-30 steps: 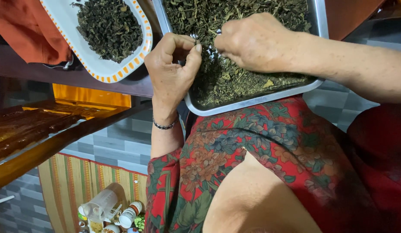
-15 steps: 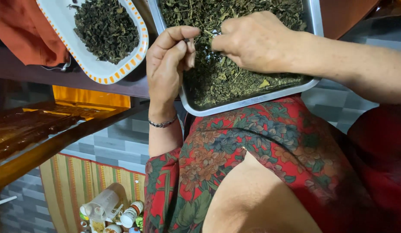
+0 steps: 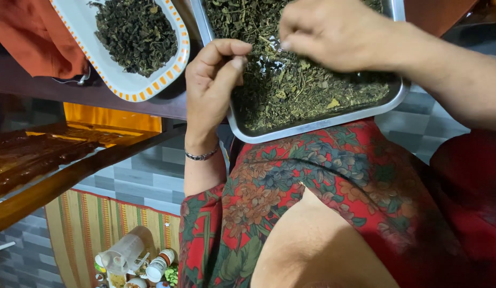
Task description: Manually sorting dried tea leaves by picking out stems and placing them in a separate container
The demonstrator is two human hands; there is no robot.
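Since a moment ago the left hand (image 3: 213,88) lifted from the rectangular steel tray of dried green-brown leaves (image 3: 312,128), fingers pinched together on a tiny bit, while the right hand (image 3: 333,34) stays over the tray at upper centre with fingers closed

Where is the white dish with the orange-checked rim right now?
In the head view the white dish sits upper left on the dark wooden ledge, holding dried leaves, just left of the left hand and the metal tray.

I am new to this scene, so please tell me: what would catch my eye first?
Two bare hands, the left hand and the right hand, pinch over a shiny rectangular metal tray of dark dried leaves. At upper left sits a white oval plate with orange-checked rim, also heaped with leaves.
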